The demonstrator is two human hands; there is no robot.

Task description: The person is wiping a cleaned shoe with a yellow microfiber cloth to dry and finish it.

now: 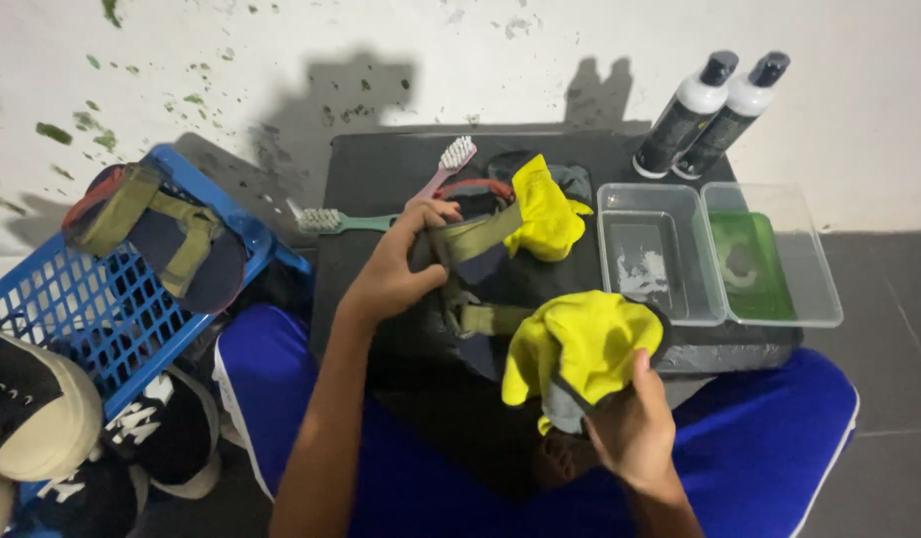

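Head view: left hand [395, 264] gripping olive strap [477, 237] of dark sandal [480, 269] at centre of black board [381, 174]. Right hand [635, 423] clutching yellow cloth [580, 344], probably microfibre, near board's front edge. Toothbrushes [381, 204] along far-left edge.

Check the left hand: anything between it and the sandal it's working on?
Nothing visible. The left hand is already on the sandal, grip closed on its olive strap. The right hand holds a yellow cloth off to the side.
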